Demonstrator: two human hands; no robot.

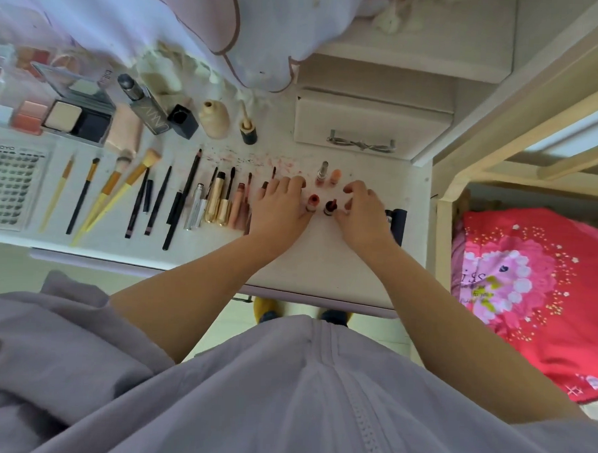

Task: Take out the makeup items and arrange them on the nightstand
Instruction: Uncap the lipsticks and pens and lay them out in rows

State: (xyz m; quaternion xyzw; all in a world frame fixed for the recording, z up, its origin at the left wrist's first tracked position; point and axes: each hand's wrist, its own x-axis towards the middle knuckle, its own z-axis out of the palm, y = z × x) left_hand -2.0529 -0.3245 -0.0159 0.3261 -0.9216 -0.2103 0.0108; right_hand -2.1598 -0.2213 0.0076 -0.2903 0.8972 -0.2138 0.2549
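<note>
as judged from the layout, the task is well advanced: most makeup items already lie in rows on the worktop point(323, 258), and only a small group at frame centre is being set upright. nearest the camera, a lilac garment point(283, 397) fills the lower frame. above it, the left hand point(279, 208) rests on the worktop with fingers point(297, 183) loosely curled, touching a red lipstick point(312, 203); whether it grips the lipstick cannot be told. the right hand point(361, 212) has its fingers curled beside a dark lipstick point(330, 207); a firm hold cannot be confirmed. just beyond stand two more lip products point(329, 174), upright and close together. left of the hands lie tubes, pencils and brushes point(117, 187) in a parallel row, then a lash tray point(11, 183) at far left. farther up sit a compact point(77, 120), bottles point(213, 118) and a white drawer box point(370, 126). red smears point(259, 161) mark the worktop. a dark tube point(398, 224) lies behind the right hand, near the edge. remaining work appears limited to aligning the last lipsticks; adjacent upright items could be knocked over.
</note>
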